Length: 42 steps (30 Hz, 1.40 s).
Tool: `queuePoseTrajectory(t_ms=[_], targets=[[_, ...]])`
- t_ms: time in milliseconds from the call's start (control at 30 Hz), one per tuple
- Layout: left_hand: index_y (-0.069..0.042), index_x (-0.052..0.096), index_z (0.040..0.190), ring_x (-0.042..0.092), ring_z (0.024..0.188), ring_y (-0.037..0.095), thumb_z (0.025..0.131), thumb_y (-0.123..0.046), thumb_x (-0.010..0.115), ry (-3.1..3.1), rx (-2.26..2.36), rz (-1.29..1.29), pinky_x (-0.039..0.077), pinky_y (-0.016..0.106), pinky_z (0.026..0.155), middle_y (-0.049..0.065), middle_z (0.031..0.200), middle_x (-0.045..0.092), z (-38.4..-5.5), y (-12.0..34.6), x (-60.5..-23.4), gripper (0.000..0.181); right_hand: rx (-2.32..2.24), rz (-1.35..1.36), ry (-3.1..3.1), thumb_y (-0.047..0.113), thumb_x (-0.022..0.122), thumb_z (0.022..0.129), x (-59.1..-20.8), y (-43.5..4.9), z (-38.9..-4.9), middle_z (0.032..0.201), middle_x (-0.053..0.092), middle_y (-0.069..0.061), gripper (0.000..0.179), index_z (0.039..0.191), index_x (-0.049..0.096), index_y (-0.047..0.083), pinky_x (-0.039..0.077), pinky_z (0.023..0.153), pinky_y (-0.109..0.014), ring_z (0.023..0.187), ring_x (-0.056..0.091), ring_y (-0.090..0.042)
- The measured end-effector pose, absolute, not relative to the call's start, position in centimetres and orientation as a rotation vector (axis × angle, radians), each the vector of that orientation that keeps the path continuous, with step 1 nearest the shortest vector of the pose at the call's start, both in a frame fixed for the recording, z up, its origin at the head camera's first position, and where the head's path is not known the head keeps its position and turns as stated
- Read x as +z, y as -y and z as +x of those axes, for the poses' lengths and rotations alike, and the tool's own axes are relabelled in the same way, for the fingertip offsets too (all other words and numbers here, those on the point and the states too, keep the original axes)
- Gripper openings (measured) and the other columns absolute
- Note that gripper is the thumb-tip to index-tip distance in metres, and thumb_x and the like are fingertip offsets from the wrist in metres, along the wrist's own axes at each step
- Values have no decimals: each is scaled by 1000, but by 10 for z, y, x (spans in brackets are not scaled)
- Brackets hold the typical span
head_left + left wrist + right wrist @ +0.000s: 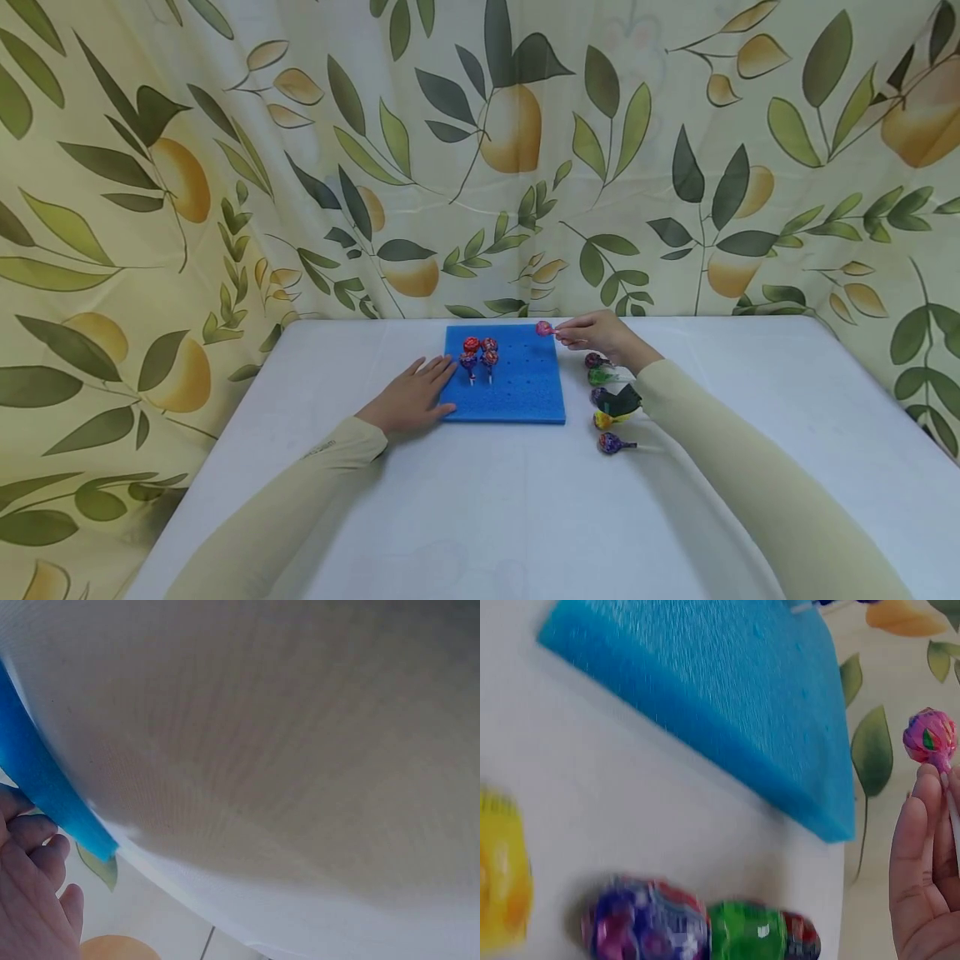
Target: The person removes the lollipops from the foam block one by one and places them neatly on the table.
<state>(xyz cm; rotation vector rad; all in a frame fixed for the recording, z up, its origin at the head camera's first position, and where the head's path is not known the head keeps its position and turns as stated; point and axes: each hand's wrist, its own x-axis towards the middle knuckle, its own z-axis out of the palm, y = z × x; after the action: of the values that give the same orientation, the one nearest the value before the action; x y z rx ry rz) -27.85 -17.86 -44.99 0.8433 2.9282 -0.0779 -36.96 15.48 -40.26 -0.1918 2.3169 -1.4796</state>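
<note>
My right hand (600, 335) pinches a pink-wrapped lollipop (544, 328) by its stick, over the far right corner of a blue foam board (517, 392). In the right wrist view the pink lollipop (930, 736) points head-up above the fingertips, its white stick running down along the fingers. My left hand (411, 395) lies with fingers spread against the board's left edge; the left wrist view shows its fingers (46, 859) at the foam's side. Several lollipops (490, 358), red and purple, stand stuck in the board's left part.
Right of the board several lollipops lie in a column on the white table (480, 500): a dark one, a green one (598, 377), a yellow one (602, 420) and purple ones (611, 443). A leaf-patterned curtain (480, 208) hangs behind the table's far edge.
</note>
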Motion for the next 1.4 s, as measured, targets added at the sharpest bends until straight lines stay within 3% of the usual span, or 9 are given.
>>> queuePoseTrajectory(t_ms=[133, 300, 433, 633, 867, 1067, 1400], targets=[[-6, 21, 150, 18, 146, 25, 96, -53, 37, -2931, -78, 854, 12, 43, 120, 11, 157, 20, -278, 179, -449, 73, -1446, -226, -2343, 14, 54, 96, -400, -167, -369, 123, 62, -22, 36, 125, 56, -7, 49, 97, -39, 115, 59, -35], [-5, 21, 149, 19, 146, 25, 97, -53, 36, -2935, -89, 871, 13, 43, 120, 11, 157, 21, -278, 179, -448, 72, -1424, -226, -2361, 15, 54, 96, -397, -183, -369, 120, 64, -20, 38, 126, 54, -8, 49, 97, -38, 111, 63, -30], [-5, 22, 149, 19, 146, 26, 97, -52, 37, -2932, -84, 871, 13, 44, 120, 12, 157, 21, -277, 179, -448, 72, -1418, -231, -2365, 15, 53, 96, -394, -197, -369, 110, 69, -11, 40, 127, 52, -10, 50, 95, -36, 103, 66, -21], [-5, 21, 150, 19, 146, 25, 97, -53, 36, -2932, -102, 864, 13, 43, 120, 11, 157, 20, -277, 179, -448, 72, -1415, -222, -2359, 14, 51, 97, -395, -221, -369, 95, 68, 5, 42, 129, 49, -12, 54, 87, -24, 94, 67, -10], [-4, 24, 149, 22, 145, 27, 97, -51, 38, -2948, -64, 907, 16, 45, 119, 13, 156, 24, -277, 179, -449, 71, -1396, -181, -2375, 15, 49, 98, -397, -248, -364, 103, 68, -3, 43, 130, 46, -14, 53, 90, -27, 90, 66, -5], [-4, 23, 149, 22, 145, 28, 97, -52, 37, -2945, -81, 905, 16, 44, 119, 13, 156, 23, -277, 179, -448, 72, -1406, -129, -2356, 16, 49, 98, -401, -269, -359, 98, 68, 4, 47, 132, 42, -15, 52, 91, -29, 90, 66, -4], [-5, 23, 149, 21, 145, 26, 97, -52, 37, -2940, -82, 881, 15, 44, 120, 12, 156, 22, -279, 179, -449, 72, -1366, -64, -2351, 23, 50, 98, -408, -300, -352, 103, 68, 4, 53, 136, 38, -12, 51, 92, -27, 91, 66, -2]])
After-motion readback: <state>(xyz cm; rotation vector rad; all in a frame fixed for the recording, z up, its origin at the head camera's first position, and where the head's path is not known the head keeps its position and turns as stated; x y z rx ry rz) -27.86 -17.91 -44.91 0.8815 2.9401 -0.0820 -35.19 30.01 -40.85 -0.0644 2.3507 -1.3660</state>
